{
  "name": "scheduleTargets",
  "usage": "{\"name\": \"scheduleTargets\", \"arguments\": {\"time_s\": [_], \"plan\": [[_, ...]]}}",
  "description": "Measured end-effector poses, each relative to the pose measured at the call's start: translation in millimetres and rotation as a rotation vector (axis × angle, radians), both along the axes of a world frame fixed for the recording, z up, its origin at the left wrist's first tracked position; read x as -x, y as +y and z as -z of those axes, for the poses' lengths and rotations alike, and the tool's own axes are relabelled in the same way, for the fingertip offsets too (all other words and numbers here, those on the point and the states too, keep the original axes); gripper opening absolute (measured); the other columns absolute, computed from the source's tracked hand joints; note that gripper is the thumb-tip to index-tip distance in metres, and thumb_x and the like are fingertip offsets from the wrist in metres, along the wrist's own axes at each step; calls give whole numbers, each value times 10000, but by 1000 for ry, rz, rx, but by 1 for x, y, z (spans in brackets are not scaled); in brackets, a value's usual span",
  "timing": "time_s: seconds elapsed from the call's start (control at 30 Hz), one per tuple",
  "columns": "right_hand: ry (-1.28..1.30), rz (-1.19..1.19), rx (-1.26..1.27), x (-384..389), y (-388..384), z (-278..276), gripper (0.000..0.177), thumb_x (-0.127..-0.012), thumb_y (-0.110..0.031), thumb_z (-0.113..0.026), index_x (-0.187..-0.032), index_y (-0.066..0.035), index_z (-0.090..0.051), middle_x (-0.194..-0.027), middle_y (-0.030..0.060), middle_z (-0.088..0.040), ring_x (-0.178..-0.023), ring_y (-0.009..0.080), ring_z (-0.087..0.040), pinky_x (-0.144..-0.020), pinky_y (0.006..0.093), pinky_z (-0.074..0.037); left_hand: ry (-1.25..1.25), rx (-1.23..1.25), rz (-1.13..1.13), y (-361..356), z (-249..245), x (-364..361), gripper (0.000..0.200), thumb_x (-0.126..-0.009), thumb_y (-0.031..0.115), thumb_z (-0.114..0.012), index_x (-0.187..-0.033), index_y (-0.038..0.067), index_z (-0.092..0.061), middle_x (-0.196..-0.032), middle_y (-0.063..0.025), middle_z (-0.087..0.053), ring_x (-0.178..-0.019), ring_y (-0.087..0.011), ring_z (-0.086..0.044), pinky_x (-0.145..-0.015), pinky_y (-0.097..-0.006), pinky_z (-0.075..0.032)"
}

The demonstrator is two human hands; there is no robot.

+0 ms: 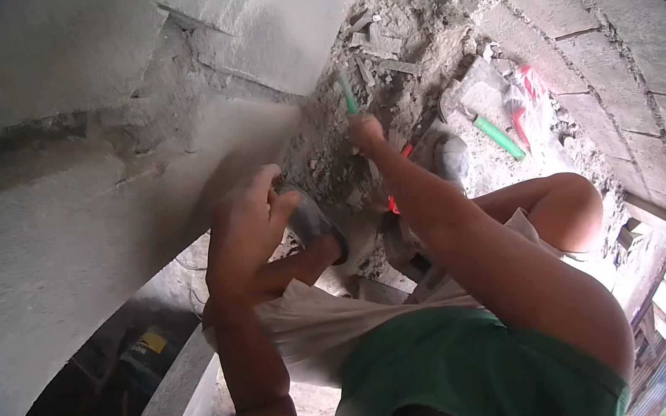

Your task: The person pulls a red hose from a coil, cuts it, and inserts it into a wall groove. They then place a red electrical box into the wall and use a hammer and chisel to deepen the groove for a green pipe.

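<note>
My right hand (366, 133) is closed around a slim green-handled tool (348, 93) that sticks up past my fist toward the rubble. What kind of tool it is cannot be made out. Close against the lower part of the grey plastered wall (96, 216), my left hand (246, 224) has its thumb apart from the fingers. Some of those fingers are blurred, and I see nothing held in them. A trowel with a green handle (499, 139) lies to the right of my right hand, its flat blade (477, 92) dusted grey.
Broken concrete and dirt (379, 52) cover the ground between the plastered wall and a block wall (608, 42). A red-and-clear plastic bag (536, 107) lies beside the trowel. Dark boots (311, 221) are on my feet. A concrete beam (169, 401) runs at lower left.
</note>
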State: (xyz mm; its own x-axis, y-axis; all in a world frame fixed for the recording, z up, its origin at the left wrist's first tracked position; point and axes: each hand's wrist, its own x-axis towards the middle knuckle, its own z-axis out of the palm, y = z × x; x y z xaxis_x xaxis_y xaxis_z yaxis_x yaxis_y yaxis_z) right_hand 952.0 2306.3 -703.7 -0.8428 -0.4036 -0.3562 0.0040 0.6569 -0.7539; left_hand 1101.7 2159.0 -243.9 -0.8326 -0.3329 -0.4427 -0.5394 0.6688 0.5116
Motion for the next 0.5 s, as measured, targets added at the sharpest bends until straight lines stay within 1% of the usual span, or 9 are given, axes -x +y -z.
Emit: {"name": "scheduleTargets", "arguments": {"time_s": [0.07,0.13,0.17,0.2,0.3,0.37,0.43,0.47,0.5], "plan": [[144,-300,-248,-40,-8,30,121,-817,-154,-602,-873,-97,-693,-777,57,-674,-714,265,-672,-646,401,-543,-17,-4,-3,-2,2,2,455,-893,252,-687,-1279,39,-574,-930,-153,-681,-803,-262,-666,-747,-381,-517],[543,-799,-139,-80,20,108,154,-806,-167,-608,-904,-92,-700,-799,94,-670,-760,290,-674,-681,414,-546,-44,-21,-4,-1,4,1,455,-893,248,-686,-1278,35,-572,-927,-155,-679,-796,-263,-662,-745,-379,-516],[301,-886,-222,-98,25,65,173,-805,-175,-613,-924,-87,-702,-828,109,-675,-785,298,-675,-697,423,-547,-80,-37,-29,-2,4,1,456,-895,250,-685,-1280,34,-570,-921,-155,-676,-786,-261,-657,-743,-380,-513],[197,-1006,-301,-110,30,33,194,-803,-183,-618,-944,-81,-703,-858,124,-679,-811,306,-677,-712,431,-547,-109,-51,-55,-3,4,1,457,-897,252,-685,-1281,34,-567,-916,-155,-674,-776,-259,-651,-741,-381,-511],[139,-1442,-475,-112,47,-25,261,-799,-208,-633,-1003,-63,-707,-948,169,-693,-887,331,-681,-757,458,-549,-24,-49,-36,-6,11,-8,461,-904,255,-677,-1282,20,-559,-901,-156,-667,-769,-255,-643,-738,-380,-506],[150,-700,24,-93,99,-4,309,-842,-249,-632,-1073,-49,-679,-957,186,-697,-881,370,-680,-775,481,-542,-54,-88,-60,-6,6,-9,463,-905,259,-675,-1278,9,-557,-896,-157,-665,-772,-253,-641,-738,-381,-503],[1,-359,-91,-35,96,-142,347,-875,-288,-621,-1120,-45,-652,-928,184,-690,-876,372,-678,-785,489,-537,-79,-125,-81,-7,7,-11,466,-907,262,-672,-1273,-2,-556,-891,-158,-663,-775,-250,-639,-737,-382,-500],[7,-360,-95,-24,97,-161,347,-875,-288,-621,-1120,-45,-652,-928,184,-690,-876,372,-678,-785,489,-537,-35,-102,-39,-8,11,-13,465,-907,262,-670,-1268,-8,-557,-890,-160,-663,-783,-253,-639,-741,-382,-499],[44,-256,-232,-13,101,-171,343,-872,-285,-624,-1119,-49,-645,-929,179,-692,-883,371,-679,-784,492,-537,12,-75,5,-9,10,-12,464,-908,262,-668,-1264,-15,-559,-889,-163,-663,-790,-255,-638,-744,-383,-497]]}}
